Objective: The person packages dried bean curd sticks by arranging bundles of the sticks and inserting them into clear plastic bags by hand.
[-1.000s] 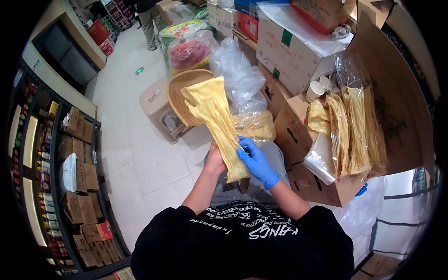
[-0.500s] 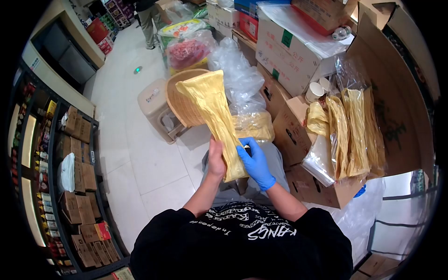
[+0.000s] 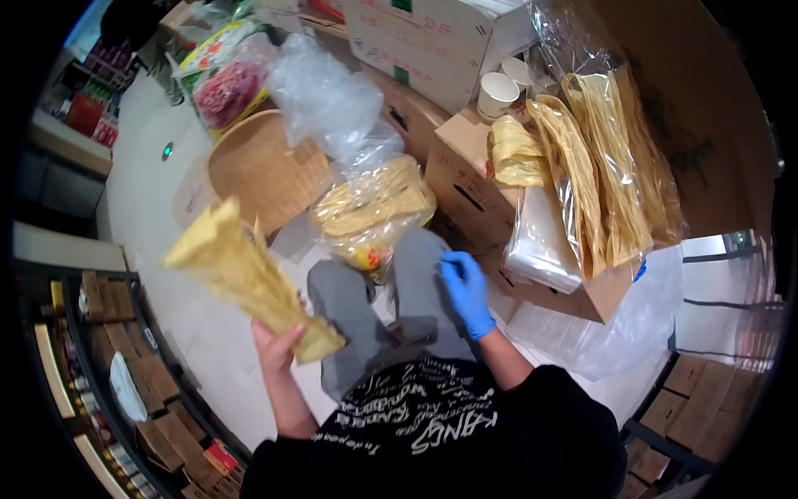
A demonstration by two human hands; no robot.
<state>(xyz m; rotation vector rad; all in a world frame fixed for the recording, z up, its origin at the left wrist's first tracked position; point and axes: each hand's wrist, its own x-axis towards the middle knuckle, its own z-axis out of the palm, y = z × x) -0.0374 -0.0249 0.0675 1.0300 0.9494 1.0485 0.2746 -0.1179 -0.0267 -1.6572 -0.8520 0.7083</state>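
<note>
My bare left hand (image 3: 277, 343) is wrapped round the lower part of a long yellow folded sheet bundle (image 3: 241, 274), which leans to the left. My right hand (image 3: 467, 293), in a blue glove, is off the bundle, beside my right knee; its fingers are bent loosely and whether it holds anything is not clear. In front of my knees a clear bag of yellow sticks (image 3: 376, 200) lies near a round woven basket (image 3: 270, 166). At the right, yellow bundles in clear wrap (image 3: 611, 166) rest on a carton with a stack of flat clear bags (image 3: 544, 237).
White paper cups (image 3: 498, 93) stand behind the wrapped bundles. A large white carton (image 3: 411, 41) and brown boxes (image 3: 470, 175) border the right side. Shelves with cartons (image 3: 154, 374) are at the lower left. A person's legs (image 3: 160, 71) show at the upper left.
My gloved right hand has let go of the yellow bundle. My left hand has carried it left and tilted it. The view has shifted to the right, showing more of the basket and bagged sticks.
</note>
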